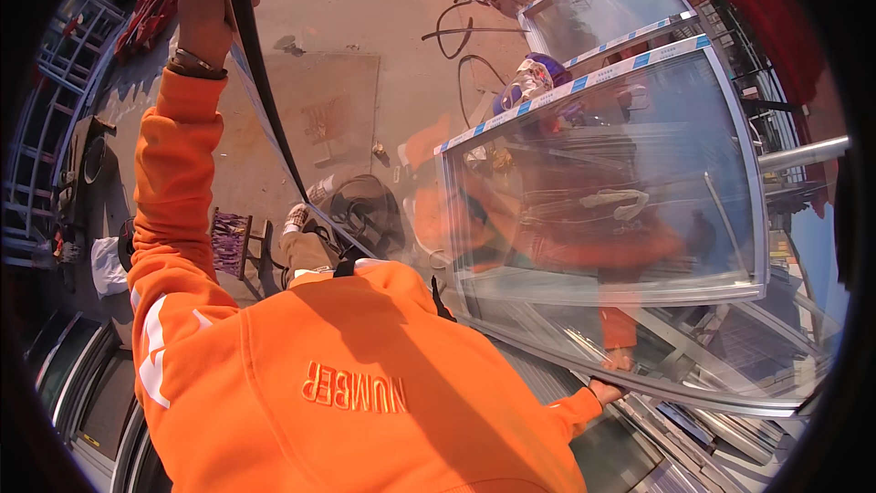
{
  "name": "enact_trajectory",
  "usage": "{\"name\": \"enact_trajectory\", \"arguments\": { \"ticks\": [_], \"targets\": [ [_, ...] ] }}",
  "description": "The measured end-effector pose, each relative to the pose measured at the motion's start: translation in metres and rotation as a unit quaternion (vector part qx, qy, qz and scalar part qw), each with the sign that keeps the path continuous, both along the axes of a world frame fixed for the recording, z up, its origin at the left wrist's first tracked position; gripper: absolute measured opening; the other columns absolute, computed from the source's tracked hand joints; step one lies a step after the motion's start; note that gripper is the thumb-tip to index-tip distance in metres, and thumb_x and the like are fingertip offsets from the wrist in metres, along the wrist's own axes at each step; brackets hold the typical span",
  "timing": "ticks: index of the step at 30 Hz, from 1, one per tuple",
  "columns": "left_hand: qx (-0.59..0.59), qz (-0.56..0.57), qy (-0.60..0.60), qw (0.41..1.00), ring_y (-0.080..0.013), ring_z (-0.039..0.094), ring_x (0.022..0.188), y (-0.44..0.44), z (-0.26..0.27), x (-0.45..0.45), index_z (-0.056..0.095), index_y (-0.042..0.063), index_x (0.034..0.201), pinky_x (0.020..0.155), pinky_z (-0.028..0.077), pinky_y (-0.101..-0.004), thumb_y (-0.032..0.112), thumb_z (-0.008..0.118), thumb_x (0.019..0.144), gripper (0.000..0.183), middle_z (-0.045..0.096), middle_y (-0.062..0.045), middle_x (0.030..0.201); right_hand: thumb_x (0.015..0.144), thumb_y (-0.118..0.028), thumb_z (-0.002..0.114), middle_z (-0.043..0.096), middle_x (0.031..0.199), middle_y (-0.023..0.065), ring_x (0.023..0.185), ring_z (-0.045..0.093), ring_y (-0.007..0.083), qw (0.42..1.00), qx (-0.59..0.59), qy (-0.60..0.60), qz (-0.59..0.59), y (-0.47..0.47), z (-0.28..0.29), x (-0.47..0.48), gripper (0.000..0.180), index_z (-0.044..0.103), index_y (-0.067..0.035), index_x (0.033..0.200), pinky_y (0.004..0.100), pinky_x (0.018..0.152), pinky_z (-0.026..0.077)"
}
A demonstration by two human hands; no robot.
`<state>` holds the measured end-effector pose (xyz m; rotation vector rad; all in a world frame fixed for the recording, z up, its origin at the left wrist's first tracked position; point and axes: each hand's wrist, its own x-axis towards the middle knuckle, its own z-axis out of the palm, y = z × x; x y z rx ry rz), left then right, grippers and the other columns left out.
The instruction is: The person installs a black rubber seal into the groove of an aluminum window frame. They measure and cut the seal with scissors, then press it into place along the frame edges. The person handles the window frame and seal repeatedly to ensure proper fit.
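A large glass panel in a metal frame [712, 394] stretches across the view before me, its edges bent by the lens. My left hand [205, 17] is wrapped around its side edge at the upper left, where a dark strip and white-and-blue protective tape run along the frame. Down at the lower right, my right hand [605, 392] grips the bottom rail, its fingers partly hidden. The glass mirrors my orange sleeve and hand. Seen through or beyond it is another glazed aluminium frame [602, 294], with printed tape along its top edge.
Another taped glass frame [616, 0] stands farther back. Aluminium profiles [736, 435] lie at the lower right. On the concrete floor are a purple-striped stool [230, 243], a white bag [109, 267] and a dark hose [445, 31]. Metal racking [41, 150] lines the left.
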<state>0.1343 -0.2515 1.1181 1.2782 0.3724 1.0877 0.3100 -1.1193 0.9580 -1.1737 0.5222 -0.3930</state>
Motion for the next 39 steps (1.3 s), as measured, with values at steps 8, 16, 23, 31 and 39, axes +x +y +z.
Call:
{"name": "enact_trajectory", "arguments": {
  "ticks": [8, 16, 23, 31, 39],
  "targets": [
    [-0.029, -0.151, -0.051, 0.987, -0.0139, 0.050, 0.048, 0.186, -0.012, 0.077, 0.055, 0.014, 0.078, 0.046, 0.040, -0.0269, 0.077, 0.036, 0.096, 0.069, 0.054, -0.003, 0.058, 0.098, -0.028, 0.051, 0.033, 0.066, -0.0032, 0.064, 0.044, 0.0138, 0.991, 0.023, -0.111, 0.073, 0.164, 0.013, -0.146, 0.035, 0.042, -0.017, 0.066, 0.0275, 0.062, 0.042],
    [-0.016, -0.225, -0.061, 0.972, -0.0111, 0.048, 0.048, 0.261, 0.003, 0.157, 0.056, 0.015, 0.082, 0.044, 0.039, -0.0250, 0.073, 0.039, 0.098, 0.062, 0.050, 0.000, 0.058, 0.090, -0.013, 0.063, 0.059, 0.086, 0.0105, 0.080, 0.058, 0.0219, 0.984, -0.064, -0.150, -0.077, 0.306, 0.007, -0.263, 0.016, 0.061, 0.002, 0.085, 0.0349, 0.073, 0.049],
    [-0.041, -0.296, -0.073, 0.951, -0.0073, 0.042, 0.044, 0.243, 0.020, 0.208, 0.051, 0.012, 0.141, 0.038, 0.031, -0.0229, 0.061, 0.041, 0.103, 0.063, 0.044, 0.005, 0.058, 0.100, -0.036, 0.050, 0.057, 0.119, 0.0160, 0.110, 0.056, 0.0279, 0.968, 0.058, -0.227, -0.086, 0.335, -0.029, -0.388, 0.042, 0.056, 0.004, 0.113, 0.0464, 0.100, 0.047],
    [-0.076, -0.378, -0.035, 0.922, -0.0113, 0.046, 0.039, 0.130, 0.034, 0.246, 0.063, 0.018, 0.079, 0.036, 0.035, -0.0256, 0.072, 0.043, 0.098, 0.060, 0.049, 0.000, 0.051, 0.101, -0.037, 0.047, 0.064, 0.111, 0.0141, 0.104, 0.064, 0.0276, 0.935, -0.044, -0.161, -0.313, 0.386, -0.030, -0.515, 0.046, 0.063, 0.005, 0.114, 0.0421, 0.092, 0.052],
    [-0.058, -0.536, -0.039, 0.841, -0.0096, 0.045, 0.044, -0.024, 0.025, 0.259, 0.065, 0.014, 0.104, 0.039, 0.033, -0.0245, 0.067, 0.039, 0.102, 0.059, 0.054, 0.001, 0.061, 0.097, -0.038, 0.053, 0.069, 0.078, 0.0131, 0.060, 0.056, 0.0150, 0.868, -0.044, -0.074, -0.488, 0.432, -0.013, -0.640, 0.039, 0.070, -0.002, 0.094, 0.0277, 0.055, 0.047]
  ]
}}
